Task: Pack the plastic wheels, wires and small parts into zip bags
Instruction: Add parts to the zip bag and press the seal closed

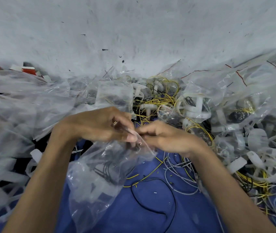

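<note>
Pinching: left hand (98,125) and right hand (165,138) both curl their fingers onto the top edge of a clear zip bag (100,175), fingertips meeting at its mouth.
Bag: hangs below the hands over a blue cloth (150,212); black wires (107,167) show through it, blurred.
Cloth: loose black wire (152,179), yellow and grey offcuts.
Beyond: white plastic wheels (148,107) tangled in yellow wires (160,96); heaps of clear bags (24,101) left and right.
</note>
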### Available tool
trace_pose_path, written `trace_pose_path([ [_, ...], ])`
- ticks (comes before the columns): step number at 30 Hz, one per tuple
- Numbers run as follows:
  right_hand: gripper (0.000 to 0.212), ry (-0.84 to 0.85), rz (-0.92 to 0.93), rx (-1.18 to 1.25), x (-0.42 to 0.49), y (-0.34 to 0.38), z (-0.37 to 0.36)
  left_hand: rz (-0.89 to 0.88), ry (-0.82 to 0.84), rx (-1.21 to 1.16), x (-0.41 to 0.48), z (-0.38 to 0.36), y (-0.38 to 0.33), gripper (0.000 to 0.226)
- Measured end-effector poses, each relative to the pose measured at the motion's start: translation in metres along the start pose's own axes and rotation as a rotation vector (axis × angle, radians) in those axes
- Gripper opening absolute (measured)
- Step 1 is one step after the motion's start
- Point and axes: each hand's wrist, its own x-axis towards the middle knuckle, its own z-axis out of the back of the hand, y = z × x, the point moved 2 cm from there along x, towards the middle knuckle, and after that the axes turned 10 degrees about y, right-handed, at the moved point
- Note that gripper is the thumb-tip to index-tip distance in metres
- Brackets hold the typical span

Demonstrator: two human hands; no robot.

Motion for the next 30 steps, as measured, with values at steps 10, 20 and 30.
trace_pose_path([
  [10, 0.026, 0.2, -0.097, -0.064, 0.016, 0.002, -0.037, 0.076, 0.078, 0.0, -0.017, 0.007, 0.002, 0.01],
  [20, 0.016, -0.516, -0.177, -0.254, 0.06, -0.052, 0.015, 0.398, 0.13, -0.011, -0.043, 0.018, 0.027, 0.017],
  [30, 0.021, -0.401, -0.201, -0.872, 0.085, -0.08, -0.023, 0.489, 0.137, -0.046, -0.037, 0.016, 0.034, 0.013],
])
